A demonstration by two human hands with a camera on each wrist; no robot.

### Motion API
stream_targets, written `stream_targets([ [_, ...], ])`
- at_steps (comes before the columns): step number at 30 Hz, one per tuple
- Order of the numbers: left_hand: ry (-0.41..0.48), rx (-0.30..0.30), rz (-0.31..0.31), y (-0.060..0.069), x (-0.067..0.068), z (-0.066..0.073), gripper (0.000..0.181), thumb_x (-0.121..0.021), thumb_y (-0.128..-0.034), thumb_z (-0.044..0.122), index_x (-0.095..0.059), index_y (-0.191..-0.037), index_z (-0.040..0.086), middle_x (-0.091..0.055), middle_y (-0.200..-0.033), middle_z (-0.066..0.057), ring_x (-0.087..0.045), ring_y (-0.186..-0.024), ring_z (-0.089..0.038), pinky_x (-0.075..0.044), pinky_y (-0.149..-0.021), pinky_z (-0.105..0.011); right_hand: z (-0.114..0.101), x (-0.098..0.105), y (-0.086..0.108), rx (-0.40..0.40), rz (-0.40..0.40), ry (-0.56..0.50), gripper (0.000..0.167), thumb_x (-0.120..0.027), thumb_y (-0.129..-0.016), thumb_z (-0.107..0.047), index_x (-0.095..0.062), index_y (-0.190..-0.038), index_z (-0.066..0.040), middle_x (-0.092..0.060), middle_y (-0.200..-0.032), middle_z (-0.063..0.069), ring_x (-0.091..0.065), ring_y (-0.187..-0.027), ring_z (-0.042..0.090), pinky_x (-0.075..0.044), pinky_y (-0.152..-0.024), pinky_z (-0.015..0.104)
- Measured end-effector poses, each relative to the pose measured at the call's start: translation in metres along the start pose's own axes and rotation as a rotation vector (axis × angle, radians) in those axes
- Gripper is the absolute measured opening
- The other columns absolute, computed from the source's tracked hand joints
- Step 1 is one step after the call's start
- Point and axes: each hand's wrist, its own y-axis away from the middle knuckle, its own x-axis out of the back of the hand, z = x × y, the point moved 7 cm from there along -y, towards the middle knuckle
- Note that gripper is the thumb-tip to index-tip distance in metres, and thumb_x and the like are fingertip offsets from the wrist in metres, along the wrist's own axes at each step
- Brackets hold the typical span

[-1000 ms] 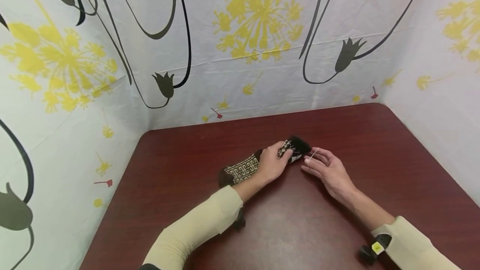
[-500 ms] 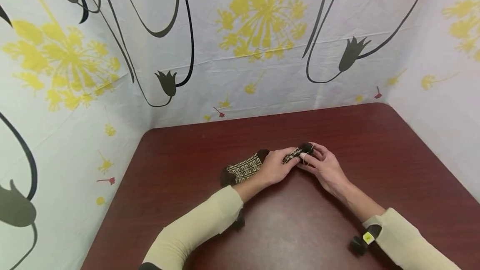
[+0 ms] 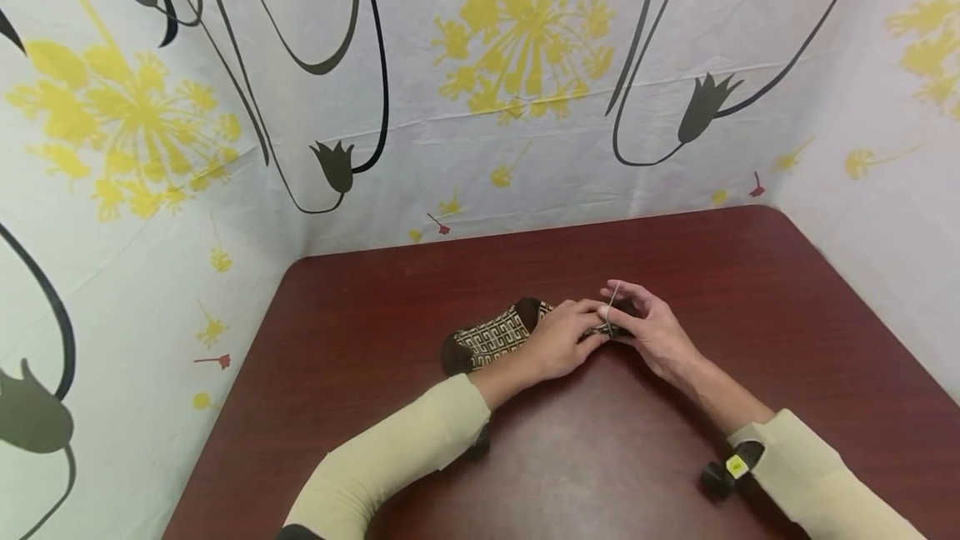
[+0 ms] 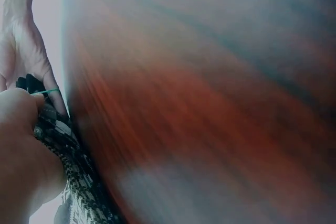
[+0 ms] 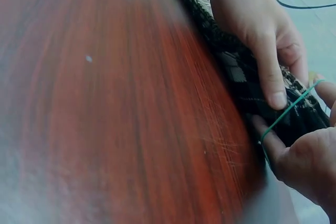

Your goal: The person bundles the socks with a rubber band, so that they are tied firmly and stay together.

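A dark brown sock (image 3: 491, 340) with a cream key pattern lies on the table. My left hand (image 3: 562, 344) grips it near its right end; in the right wrist view the left thumb presses on the dark fabric (image 5: 247, 80). My right hand (image 3: 660, 336) holds a thin rubber band (image 3: 612, 300) stretched across its spread thumb and fingers, around the sock's dark end. The band looks green in the right wrist view (image 5: 289, 110). Part of the sock is hidden under my left hand, and its end lies partly hidden within my right hand.
The reddish-brown table (image 3: 375, 298) has rounded far corners. Patterned white cloth walls (image 3: 450, 148) stand close behind it and on both sides. A small black device (image 3: 720, 480) is strapped to my right wrist.
My right hand has moved left to the sock, bringing the rubber band around its dark end. My left hand has shifted slightly along the sock, and the dark end now sits lower.
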Motion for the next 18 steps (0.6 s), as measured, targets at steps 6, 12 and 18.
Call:
stream_targets([
  [6, -0.208, -0.051, 0.005, 0.002, 0.0, 0.004, 0.021, -0.071, -0.1045, 0.031, -0.073, -0.123, 0.021, -0.061, -0.143, 0.002, -0.059, -0.124, -0.016, -0.052, -0.097, -0.029, 0.001, 0.001, -0.002, 0.009, -0.033, -0.021, 0.059, -0.068, -0.105, -0.006, -0.04, -0.154, 0.009, -0.056, -0.144, 0.013, -0.062, -0.12, 0.01, -0.059, -0.089, 0.027],
  [12, -0.405, -0.031, 0.068, 0.001, 0.007, 0.006, 0.031, -0.076, -0.0995, 0.031, -0.071, -0.13, 0.023, -0.062, -0.126, 0.005, -0.062, -0.107, -0.012, -0.054, -0.077, -0.024, -0.002, 0.002, -0.003, 0.026, -0.044, -0.002, 0.058, -0.069, -0.104, -0.007, -0.041, -0.151, 0.013, -0.059, -0.14, 0.013, -0.064, -0.117, 0.009, -0.058, -0.091, 0.025],
  [18, -0.361, 0.024, 0.124, 0.003, 0.014, 0.004, 0.033, -0.079, -0.0969, 0.032, -0.071, -0.128, 0.023, -0.06, -0.121, 0.006, -0.06, -0.104, -0.011, -0.055, -0.067, -0.026, -0.003, 0.002, -0.002, 0.002, -0.053, 0.028, 0.056, -0.07, -0.104, -0.006, -0.043, -0.149, 0.014, -0.058, -0.137, 0.01, -0.066, -0.113, 0.009, -0.058, -0.089, 0.024],
])
